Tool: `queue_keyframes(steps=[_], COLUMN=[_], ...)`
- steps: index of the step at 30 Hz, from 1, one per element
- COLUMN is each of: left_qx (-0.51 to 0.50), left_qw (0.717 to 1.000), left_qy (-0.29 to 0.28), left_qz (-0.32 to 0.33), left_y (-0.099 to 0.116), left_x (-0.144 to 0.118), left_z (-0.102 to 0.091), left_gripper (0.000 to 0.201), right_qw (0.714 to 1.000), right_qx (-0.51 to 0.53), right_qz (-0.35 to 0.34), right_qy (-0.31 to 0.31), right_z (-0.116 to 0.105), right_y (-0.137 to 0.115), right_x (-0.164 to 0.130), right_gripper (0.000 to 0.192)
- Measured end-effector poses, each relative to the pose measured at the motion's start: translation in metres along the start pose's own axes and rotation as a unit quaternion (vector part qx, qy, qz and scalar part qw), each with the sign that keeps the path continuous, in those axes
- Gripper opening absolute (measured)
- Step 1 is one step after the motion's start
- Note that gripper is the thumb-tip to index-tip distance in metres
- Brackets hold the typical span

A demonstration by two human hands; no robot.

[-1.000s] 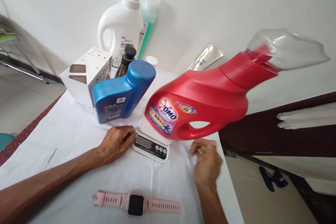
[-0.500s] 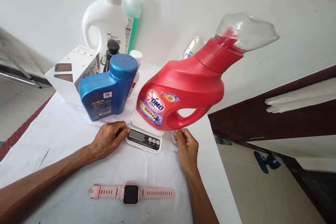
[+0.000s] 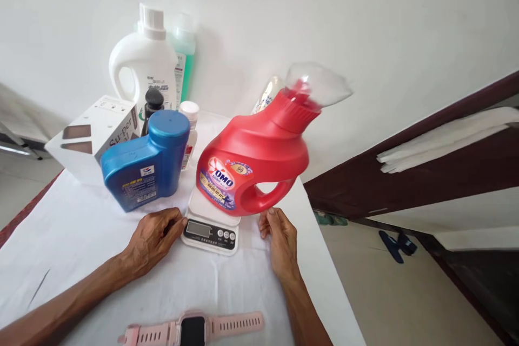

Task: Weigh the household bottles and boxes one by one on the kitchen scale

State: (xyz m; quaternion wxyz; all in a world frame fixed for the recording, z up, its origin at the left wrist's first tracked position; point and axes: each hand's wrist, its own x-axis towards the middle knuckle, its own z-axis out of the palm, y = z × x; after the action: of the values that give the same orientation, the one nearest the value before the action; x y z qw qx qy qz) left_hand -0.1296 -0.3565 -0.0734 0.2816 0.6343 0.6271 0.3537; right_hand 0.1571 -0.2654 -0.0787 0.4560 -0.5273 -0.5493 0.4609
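A red jug is standing on a white scale, which is lying near the table's right edge, about midway along it. The jug is carrying a clear cap at its top right, its handle is facing the person, and its label is facing the left front.

The left hand is resting on the white cloth, its fingers curling loosely with the tips touching the scale's left side; it is not gripping anything. The right hand is lying just right of the scale, fingers half bent and pointing up toward the jug's handle. The fingertips are sitting right under the handle, but whether they are touching it is not clear; the hand is holding nothing.

A blue bottle is standing just left of the jug, behind the left hand. A white box is sitting at the far left corner. Behind the blue bottle, toward the table's far edge by the wall, a white jug, a green bottle, a dark bottle and a small white bottle are standing close together. A foil pouch is leaning behind the red jug. A pink watch is lying flat at the near edge, between the two forearms.
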Motion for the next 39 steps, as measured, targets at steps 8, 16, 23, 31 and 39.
queue_keyframes(steps=[8,16,23,31,39], left_qx=[0.001,0.000,-0.024,-0.043,-0.034], left_qw=[1.000,1.000,0.997,0.995,0.996], left_qy=[0.006,0.010,0.050,0.046,0.037], left_qz=[0.013,-0.027,-0.049,-0.072,-0.076], left_y=[-0.005,-0.009,0.001,0.003,0.003], left_x=[0.003,0.002,0.001,0.001,0.003], left_z=[0.003,0.009,0.011,0.012,0.014], left_gripper=[0.048,0.049,0.048,0.048,0.049], right_qw=[0.984,0.972,0.974,0.965,0.949], right_qx=[0.094,0.168,0.199,0.176,0.162], right_qz=[-0.146,-0.094,-0.099,-0.140,-0.118], right_qy=[-0.047,-0.133,-0.048,0.132,0.242], right_z=[0.014,0.034,0.033,-0.016,-0.040], right_y=[-0.088,-0.111,-0.112,-0.099,-0.067], right_x=[0.022,0.043,0.046,0.087,0.152], right_gripper=[0.047,0.052,0.058,0.068,0.064])
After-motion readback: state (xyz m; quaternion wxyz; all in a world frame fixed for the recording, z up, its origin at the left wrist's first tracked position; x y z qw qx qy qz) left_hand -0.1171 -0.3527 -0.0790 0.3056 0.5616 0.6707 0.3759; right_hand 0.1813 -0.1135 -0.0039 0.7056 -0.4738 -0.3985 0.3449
